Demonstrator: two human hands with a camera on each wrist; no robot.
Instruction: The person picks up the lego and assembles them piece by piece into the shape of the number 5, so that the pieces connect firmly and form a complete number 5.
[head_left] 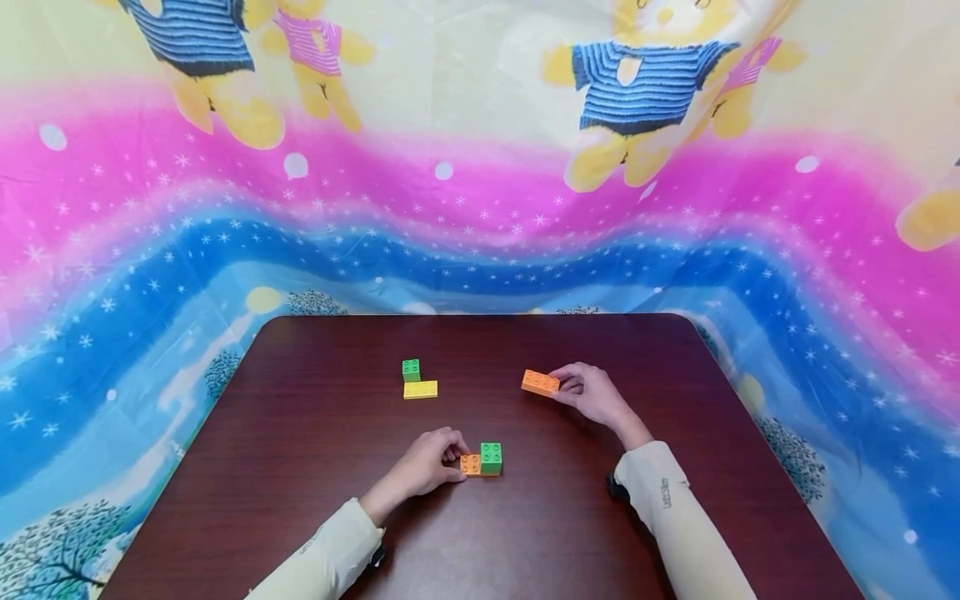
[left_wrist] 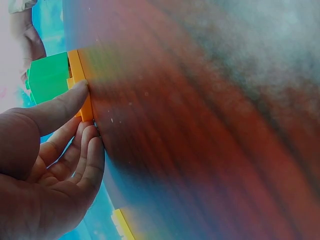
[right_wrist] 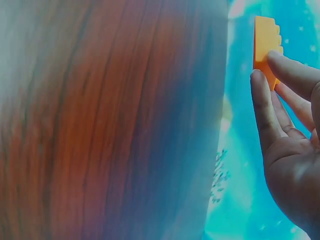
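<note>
Between thumb and fingers, my left hand (head_left: pixel 429 461) pinches the left end of a flat orange building brick (head_left: pixel 470 465) on the table. A green brick (head_left: pixel 491 457) is stacked on the right part of that orange brick; the left wrist view shows the green brick (left_wrist: pixel 49 79) standing out from the thin orange one (left_wrist: pixel 82 95). Farther back and to the right, my right hand (head_left: pixel 596 396) holds a thicker orange brick (head_left: pixel 540 382) by its right end. In the right wrist view, thumb and fingertips grip this orange brick (right_wrist: pixel 266 47), its studs facing right.
Left of centre at the back, a small green brick (head_left: pixel 411 370) lies just behind a yellow brick (head_left: pixel 421 390). The dark wood table (head_left: pixel 315 442) ends at a printed cloth (head_left: pixel 480 208) hanging behind it and down the sides.
</note>
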